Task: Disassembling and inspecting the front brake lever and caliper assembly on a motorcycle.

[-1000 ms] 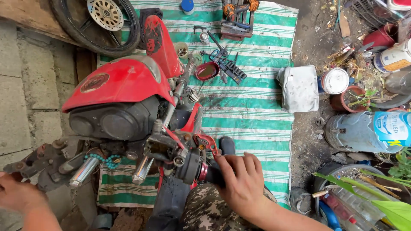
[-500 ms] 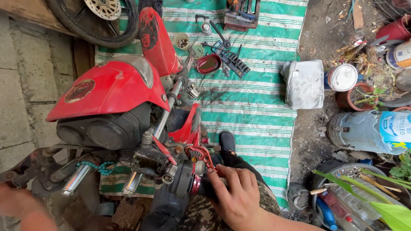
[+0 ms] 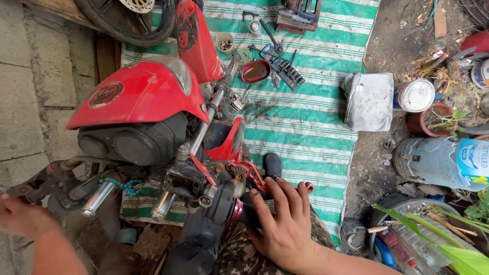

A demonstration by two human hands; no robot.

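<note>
The right hand (image 3: 285, 224) was closed around the black handlebar grip (image 3: 244, 214) of a small red motorbike (image 3: 137, 97), fingers curled over the grip just below the red brake lever (image 3: 249, 173). The grip sat near the bottom edge of the green-and-white striped mat (image 3: 305, 122) that carried the bike and tools, directly above the person's camouflage-clad knee (image 3: 239, 254).

The left hand (image 3: 23, 219) rested at the far left, off the mat, against the end of the dark opposite handlebar (image 3: 41, 183) — whether it was gripping or merely touching could not be told, as the fingers were partly cut off by the frame.

Between the hands stood the bike's two chrome fork tubes (image 3: 99, 196), a string of turquoise beads (image 3: 122, 184) looped beside them, and above them the red fairing and black headlight housing (image 3: 132, 142).

Farther up the mat lay a red oval mirror (image 3: 254, 71), a rail of sockets (image 3: 285, 71) with wrenches just beside it, a small cup of parts (image 3: 224, 43) and, at the mat's top edge, a tool tray (image 3: 298, 12). A black tyre with a brake disc (image 3: 127, 20) leaned at the top left corner.

Off the mat's right edge, on bare dirt, sat a grey dusty canister (image 3: 369, 102), a white-lidded tin (image 3: 415, 95), a terracotta pot (image 3: 433, 119) and a large pale water bottle (image 3: 443, 163) lying on its side.
</note>
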